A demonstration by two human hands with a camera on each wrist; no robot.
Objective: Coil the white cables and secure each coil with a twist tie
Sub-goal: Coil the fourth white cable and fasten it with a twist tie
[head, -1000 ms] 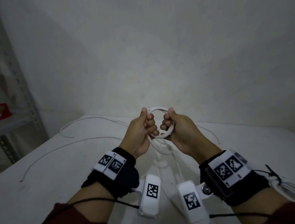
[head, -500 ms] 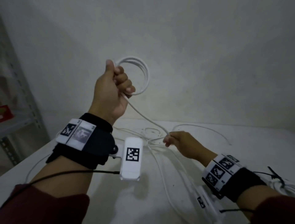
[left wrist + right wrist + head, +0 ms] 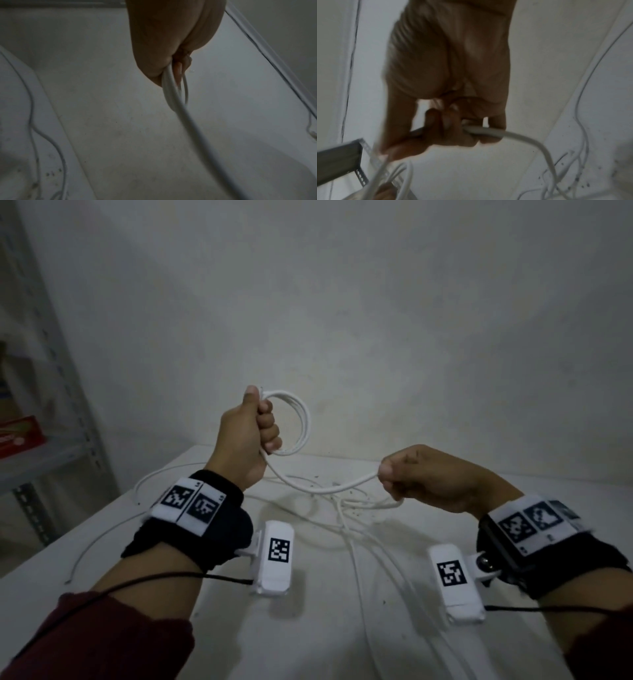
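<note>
My left hand (image 3: 255,428) is raised above the white table (image 3: 102,546) and grips a small coil of white cable (image 3: 303,419), thumb up along its top. From the coil a loose length of the same cable (image 3: 325,489) sags down and runs right into my right hand (image 3: 388,474), which pinches it with curled fingers at about table-edge height. In the left wrist view the cable (image 3: 173,94) leaves the fist downward. In the right wrist view the cable (image 3: 513,134) passes through the fingers (image 3: 447,129) and drops to the table.
More white cables (image 3: 359,529) lie tangled on the table below my hands, and thin ones (image 3: 102,535) curve out toward the left edge. A grey metal shelf (image 3: 37,453) with a red box (image 3: 20,436) stands at the left. A plain wall rises behind the table.
From both hands together on the coil, my left hand lifted it up while the right slid out along the cable. Now the left hand is lower and the right hand higher and farther right.
</note>
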